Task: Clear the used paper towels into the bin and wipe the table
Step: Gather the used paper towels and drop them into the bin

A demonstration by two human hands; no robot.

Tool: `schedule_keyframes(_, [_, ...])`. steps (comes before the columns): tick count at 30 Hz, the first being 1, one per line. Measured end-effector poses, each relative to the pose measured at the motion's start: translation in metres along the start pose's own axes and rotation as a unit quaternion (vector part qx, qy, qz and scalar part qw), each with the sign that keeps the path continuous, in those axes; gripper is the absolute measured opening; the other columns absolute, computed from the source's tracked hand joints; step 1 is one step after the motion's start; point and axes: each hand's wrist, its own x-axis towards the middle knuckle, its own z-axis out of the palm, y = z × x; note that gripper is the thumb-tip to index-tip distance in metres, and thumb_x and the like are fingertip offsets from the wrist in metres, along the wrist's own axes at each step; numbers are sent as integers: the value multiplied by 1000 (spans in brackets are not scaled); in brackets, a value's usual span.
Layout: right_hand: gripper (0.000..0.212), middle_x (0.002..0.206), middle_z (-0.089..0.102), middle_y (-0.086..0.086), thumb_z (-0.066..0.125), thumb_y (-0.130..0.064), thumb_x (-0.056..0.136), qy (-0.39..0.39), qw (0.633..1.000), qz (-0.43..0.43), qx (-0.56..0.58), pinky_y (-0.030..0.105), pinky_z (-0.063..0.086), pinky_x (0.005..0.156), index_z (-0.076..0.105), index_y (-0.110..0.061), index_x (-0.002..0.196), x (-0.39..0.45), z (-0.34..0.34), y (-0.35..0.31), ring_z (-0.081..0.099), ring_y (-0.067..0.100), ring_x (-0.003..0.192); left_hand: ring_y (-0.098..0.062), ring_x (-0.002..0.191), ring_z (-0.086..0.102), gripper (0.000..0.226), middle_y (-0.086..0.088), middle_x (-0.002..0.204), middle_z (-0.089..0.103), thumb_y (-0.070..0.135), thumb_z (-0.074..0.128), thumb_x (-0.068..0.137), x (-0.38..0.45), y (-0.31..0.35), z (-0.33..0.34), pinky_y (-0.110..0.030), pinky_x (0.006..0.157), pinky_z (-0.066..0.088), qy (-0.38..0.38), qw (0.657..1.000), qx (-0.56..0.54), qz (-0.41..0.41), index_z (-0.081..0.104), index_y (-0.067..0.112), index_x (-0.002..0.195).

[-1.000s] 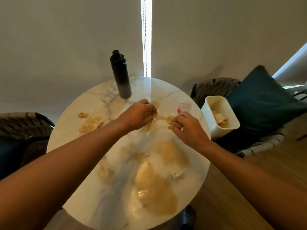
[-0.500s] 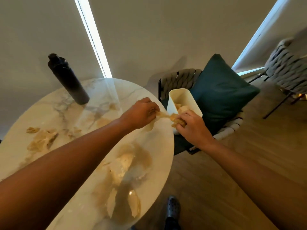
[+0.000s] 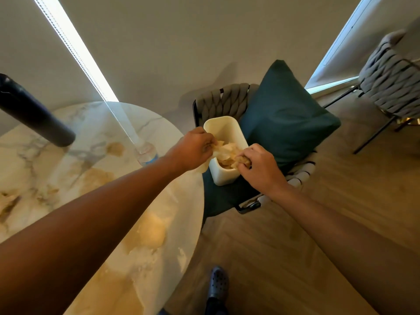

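Note:
Both my hands are over the white bin [image 3: 221,176], which stands on a chair seat just right of the round marble table [image 3: 145,123]. My left hand [image 3: 193,150] pinches one end of a stained, wet paper towel [image 3: 227,148] at the bin's left rim. My right hand [image 3: 256,164] grips the other end at the bin's right rim. The towel hangs across the bin's opening above other crumpled towels inside. More used towels [image 3: 6,204] lie at the table's far left. Brown wet stains [image 3: 151,230] cover the tabletop.
A black bottle [image 3: 34,112] stands on the table at the left, and a small clear plastic bottle [image 3: 146,155] near its right edge. A dark green cushion [image 3: 288,119] leans on the woven chair [image 3: 223,98]. A second chair [image 3: 393,87] stands far right. My shoe [image 3: 218,284] is on the wood floor.
Both hands have carried the towel off the table to the right and over the bin. My view has swung right with them.

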Motion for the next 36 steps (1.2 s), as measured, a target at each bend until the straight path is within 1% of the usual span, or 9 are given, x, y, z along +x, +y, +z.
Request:
schedule_keyframes(5, [23,108,60,3,68,-17,90,-6,1000,9,-2,30,51,83,71,-11,112,31,10,35,57,15,97,-16,106,55,26,-5,120,60,20,60,98,50,1,19,-25,94,46,20,999,-22,-44,68,17,122])
schedule_keyframes(10, [23,110,61,5,69,-16,90,-23,1000,15,-3,25,48,83,70,-12,112,55,28,58,59,16,99,-19,103,58,24,-7,117,60,17,60,96,92,-1,32,-23,90,48,52,995,-43,-67,69,15,118])
schedule_keyframes(13, [25,117,60,3,67,-16,92,-44,999,20,4,21,46,87,68,-14,117,64,41,68,59,14,105,-18,103,57,24,-7,118,59,18,60,95,109,-4,43,-16,85,45,61,993,-61,-80,68,15,118])
schedule_keyframes(16, [31,128,60,0,66,-18,94,-79,997,15,9,25,47,98,64,-19,125,70,54,78,57,13,117,-17,105,57,26,-5,121,59,20,60,96,116,-9,57,-12,83,44,56,990,-79,-99,66,17,121])
schedule_keyframes(19, [38,134,59,-1,65,-18,93,-93,995,19,15,32,48,103,61,-20,131,71,64,84,55,14,123,-21,116,57,36,-5,130,57,22,62,95,112,-14,71,-28,95,51,24,990,-83,-109,61,21,131])
schedule_keyframes(23, [37,137,56,-3,62,-25,95,-109,993,34,6,38,50,102,61,-22,132,63,66,86,54,16,125,-23,130,48,43,-5,144,50,24,62,97,95,-17,83,-26,98,38,-26,989,-65,-132,54,23,139])
schedule_keyframes(26, [40,140,52,-3,59,-32,97,-132,991,27,-12,37,49,102,58,-23,136,57,62,84,51,17,127,-25,130,50,41,-6,143,52,25,61,98,82,-19,83,-33,103,42,-50,990,-40,-129,55,21,138])
schedule_keyframes(31, [50,146,47,-4,55,-41,99,-158,986,26,-40,34,46,99,48,-25,145,46,52,70,48,17,130,-24,126,53,44,-3,142,52,31,63,97,52,-18,78,-41,104,47,-80,986,-19,-146,53,25,139])
schedule_keyframes(36, [53,146,46,-7,54,-48,97,-159,986,18,-48,37,47,99,46,-28,146,32,43,45,48,17,130,-21,124,54,44,-1,140,53,31,61,98,8,-10,61,-39,104,48,-74,985,-12,-154,51,27,140])
